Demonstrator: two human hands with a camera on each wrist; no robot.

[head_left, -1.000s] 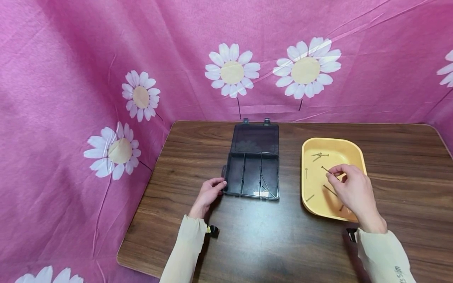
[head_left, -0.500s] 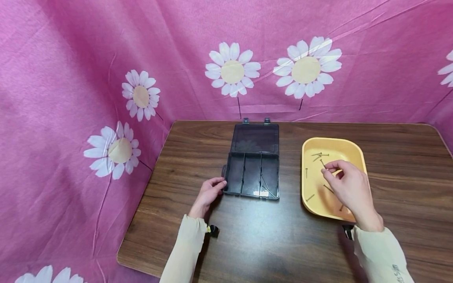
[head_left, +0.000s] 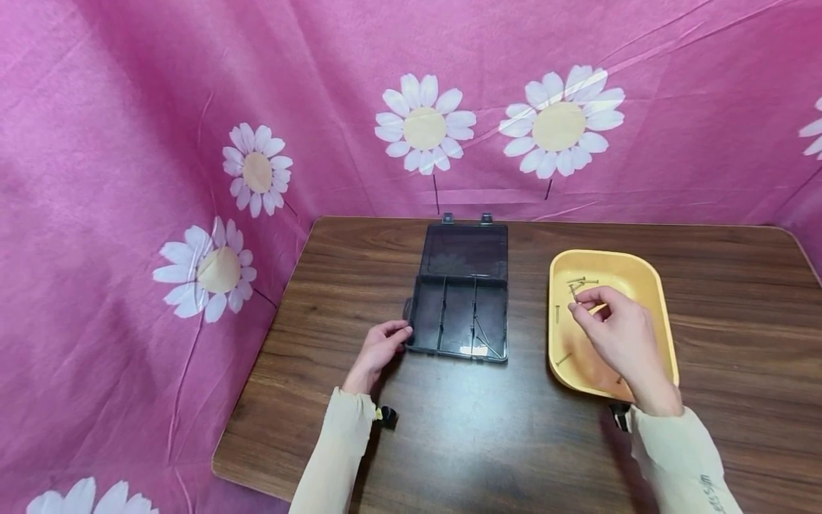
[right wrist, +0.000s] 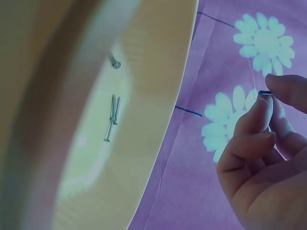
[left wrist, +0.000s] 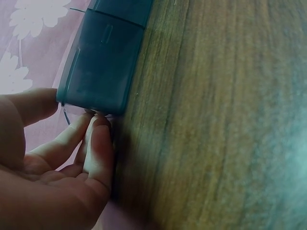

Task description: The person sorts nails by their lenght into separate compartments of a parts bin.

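Observation:
My right hand (head_left: pixel 619 339) is above the yellow tray (head_left: pixel 651 275), pinching a screw (head_left: pixel 574 294) between thumb and fingertips. In the right wrist view that screw (right wrist: pixel 265 93) shows only as a short dark end. Several loose screws (right wrist: pixel 113 115) lie on the tray's floor. Left of the tray stands a dark see-through compartment box (head_left: pixel 424 314), its lid (head_left: pixel 465 250) laid back. Two screws (head_left: pixel 484 335) lie in its right compartment. My left hand (head_left: pixel 377 353) pinches the box's left side near the front corner, thumb on the rim and fingers against the side.
Both the box and the tray stand on a dark wood-grain table (head_left: pixel 481 442). A pink cloth (head_left: pixel 321 107) with white flowers hangs behind the table and along its left side. Bare tabletop separates box and tray.
My right hand has moved left and slightly away from me over the tray, carrying the pinched screw toward the screws at the tray's far end. My left hand and the box stay put.

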